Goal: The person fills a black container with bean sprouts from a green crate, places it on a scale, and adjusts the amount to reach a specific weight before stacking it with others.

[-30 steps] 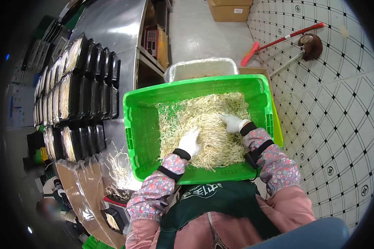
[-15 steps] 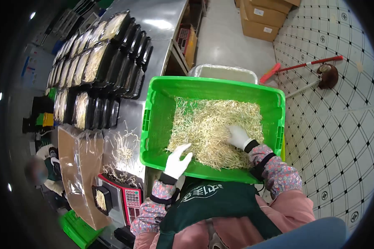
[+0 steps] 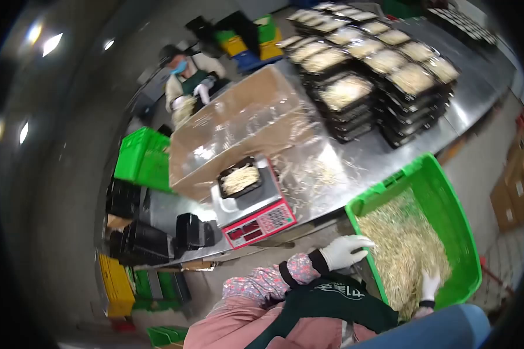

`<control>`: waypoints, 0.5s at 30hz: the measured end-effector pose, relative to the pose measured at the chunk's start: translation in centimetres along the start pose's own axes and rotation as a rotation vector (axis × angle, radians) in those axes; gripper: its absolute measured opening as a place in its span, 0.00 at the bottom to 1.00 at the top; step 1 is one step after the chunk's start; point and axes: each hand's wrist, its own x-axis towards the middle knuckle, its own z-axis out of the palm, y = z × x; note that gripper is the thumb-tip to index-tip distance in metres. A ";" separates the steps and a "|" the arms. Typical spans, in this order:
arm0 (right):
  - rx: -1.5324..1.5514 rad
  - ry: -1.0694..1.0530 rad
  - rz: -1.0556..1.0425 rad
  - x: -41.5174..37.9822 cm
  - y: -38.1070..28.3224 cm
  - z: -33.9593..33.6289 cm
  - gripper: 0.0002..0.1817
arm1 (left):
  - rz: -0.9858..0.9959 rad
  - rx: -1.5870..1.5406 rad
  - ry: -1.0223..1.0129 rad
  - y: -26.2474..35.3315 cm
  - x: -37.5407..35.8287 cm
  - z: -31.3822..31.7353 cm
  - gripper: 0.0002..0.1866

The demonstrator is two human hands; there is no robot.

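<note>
A green crate (image 3: 461,232) at the lower right holds a loose mass of pale bean sprouts (image 3: 404,244). My right hand (image 3: 431,285), in a white glove, reaches into the sprouts near the crate's front end; its fingers are blurred and partly buried. My left hand (image 3: 344,252), also gloved, hovers at the crate's left rim with fingers apart and nothing in them. On the table a red-framed digital scale (image 3: 261,224) bears a black tray of sprouts (image 3: 240,179).
Stacked packed trays (image 3: 384,58) fill the back of the metal table (image 3: 477,87). A plastic-lined cardboard box (image 3: 233,122) stands behind the scale, with loose sprouts (image 3: 317,174) beside it. Empty black trays (image 3: 142,241) sit left. Another person (image 3: 189,81) handles sprouts beyond.
The view has swung left toward the scale and table, so the crate now appears at the lower right. My right hand stays among the sprouts; my left remains near the rim, fingers apart.
</note>
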 end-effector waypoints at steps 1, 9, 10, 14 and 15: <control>0.063 0.078 0.044 -0.3 -0.2 -0.1 0.31 | -0.023 0.007 0.010 -0.1 -0.9 -1.1 0.17; 0.086 -0.227 -0.223 3.2 -21.1 7.3 0.26 | -0.104 -0.246 0.495 -1.8 -12.2 -16.0 0.15; 0.038 -0.266 -0.248 2.6 -25.9 10.4 0.26 | -0.095 -0.129 0.583 -2.8 -13.7 -17.8 0.15; 0.207 -0.541 -0.420 1.8 -36.6 23.9 0.29 | -0.164 -0.138 0.897 -7.4 -20.7 -23.5 0.15; 0.313 -0.640 -0.427 1.4 -38.6 27.2 0.30 | -0.187 -0.236 0.982 -8.0 -22.3 -24.5 0.15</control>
